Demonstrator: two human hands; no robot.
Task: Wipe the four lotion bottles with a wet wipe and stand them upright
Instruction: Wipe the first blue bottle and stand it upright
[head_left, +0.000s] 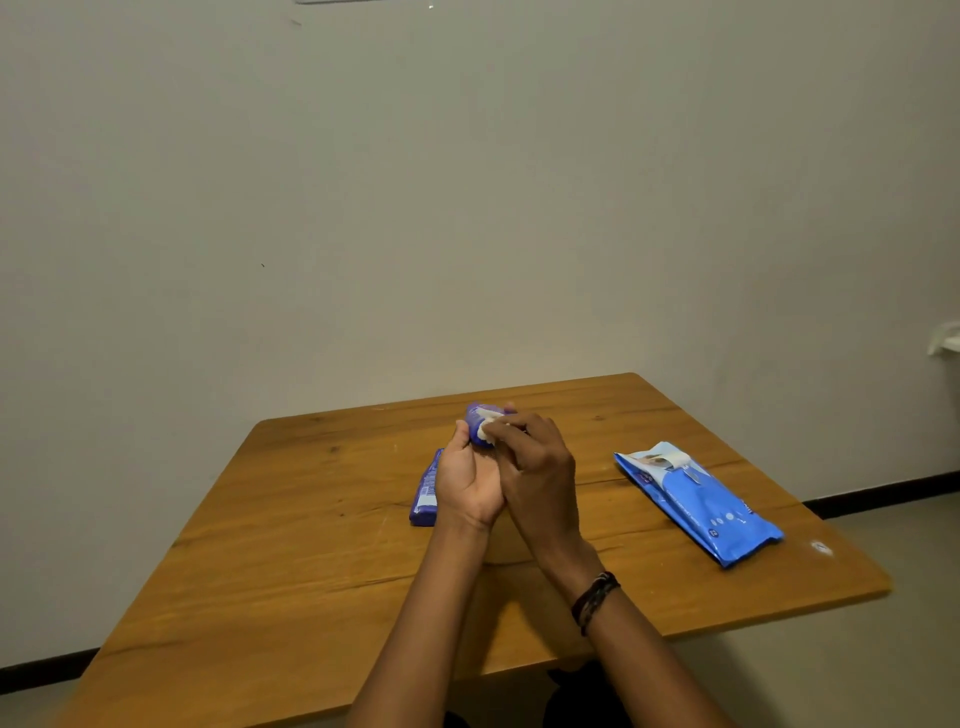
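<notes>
Two lotion bottles can be seen, both blue-violet. One bottle (476, 415) is lifted above the middle of the wooden surface (260, 571), toward its far side. The left hand (467, 483) has its grip closed round the lower part of this bottle, palm turned up, with the thumb on the left side. The upper end of the bottle comes out above the fingers and leans a little away from the person.

The right hand (535, 467) lies partly over the left one. Its grip is narrow: the fingertips pinch a crumpled white wet wipe (491, 422) and press it on the upper right side of the held bottle. A dark bracelet (595, 597) of several cords sits on the right wrist.

The second bottle (425, 493) lies flat on the surface, just left of the left hand and partly hidden behind it. White print shows on the side of it.

Well to the right, a light blue pack of wipes (696, 501) lies flat and slanted on the surface. At its far end the opening shows something white (675, 460); whether this is a wipe or the lifted flap I cannot tell. How full the pack is cannot be seen.
</notes>
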